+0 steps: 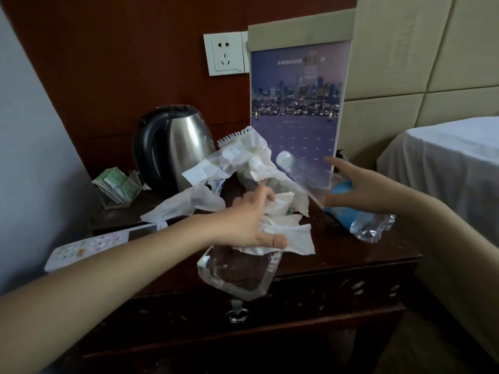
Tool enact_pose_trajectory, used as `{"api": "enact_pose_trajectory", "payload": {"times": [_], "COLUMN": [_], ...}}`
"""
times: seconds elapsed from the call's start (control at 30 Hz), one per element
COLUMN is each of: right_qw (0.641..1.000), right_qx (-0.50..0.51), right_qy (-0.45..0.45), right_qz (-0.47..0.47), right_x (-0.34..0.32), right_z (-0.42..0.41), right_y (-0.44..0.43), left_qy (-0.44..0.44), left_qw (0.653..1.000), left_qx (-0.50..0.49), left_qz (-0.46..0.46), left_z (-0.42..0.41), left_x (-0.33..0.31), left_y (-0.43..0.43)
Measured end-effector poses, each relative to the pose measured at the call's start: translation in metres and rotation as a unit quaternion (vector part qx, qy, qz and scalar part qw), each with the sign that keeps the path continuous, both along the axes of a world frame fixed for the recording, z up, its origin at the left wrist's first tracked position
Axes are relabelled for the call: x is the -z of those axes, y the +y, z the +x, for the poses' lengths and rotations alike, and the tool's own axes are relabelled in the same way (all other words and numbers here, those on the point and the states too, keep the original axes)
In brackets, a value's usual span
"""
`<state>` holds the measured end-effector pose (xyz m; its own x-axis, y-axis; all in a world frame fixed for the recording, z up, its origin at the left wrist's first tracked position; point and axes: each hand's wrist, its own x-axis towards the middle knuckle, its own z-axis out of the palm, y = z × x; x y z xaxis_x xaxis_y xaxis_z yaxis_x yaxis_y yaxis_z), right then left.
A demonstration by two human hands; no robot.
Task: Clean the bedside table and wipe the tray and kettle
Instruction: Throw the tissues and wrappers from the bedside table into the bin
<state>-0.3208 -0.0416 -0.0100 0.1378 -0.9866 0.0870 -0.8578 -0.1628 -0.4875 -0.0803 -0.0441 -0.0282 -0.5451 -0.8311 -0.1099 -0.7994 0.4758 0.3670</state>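
Left hand [251, 222]: fingers spread, pressed down on crumpled white tissues [286, 233] at the table's middle.
Right hand [359, 184]: fingers splayed wide, holding nothing, just above a crushed blue-label bottle [359, 220].
Kettle [172, 147]: upright at the back left of the bedside table [364, 255].
Tray: cannot tell, under litter.
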Motion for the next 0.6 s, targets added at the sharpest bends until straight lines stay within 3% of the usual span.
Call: {"api": "enact_pose_trajectory", "payload": {"times": [0.13,0.3,0.37,0.5,0.6], "right_qw": [0.988,0.957,0.957,0.979,0.962], "right_qx": [0.053,0.002,-0.02,-0.034,-0.051], "right_qy": [-0.132,-0.29,-0.287,-0.185,-0.191], "right_qz": [-0.066,-0.001,0.03,0.084,0.191], "right_x": [-0.011,-0.04,-0.047,-0.048,-0.052], "right_z": [0.005,0.031,0.047,0.085,0.096], "right_y": [0.008,0.001,-0.009,-0.033,-0.044], "left_qy": [0.107,0.158,0.187,0.179,0.163], "left_qw": [0.993,0.983,0.977,0.981,0.985], "left_qx": [0.027,0.045,0.034,0.016,0.004], "left_qz": [-0.03,-0.087,-0.093,-0.073,-0.054], "left_z": [0.002,0.034,0.059,0.099,0.113], "left_x": [-0.003,-0.04,-0.055,-0.061,-0.056], "left_y": [-0.008,-0.006,0.001,0.021,0.029]}}
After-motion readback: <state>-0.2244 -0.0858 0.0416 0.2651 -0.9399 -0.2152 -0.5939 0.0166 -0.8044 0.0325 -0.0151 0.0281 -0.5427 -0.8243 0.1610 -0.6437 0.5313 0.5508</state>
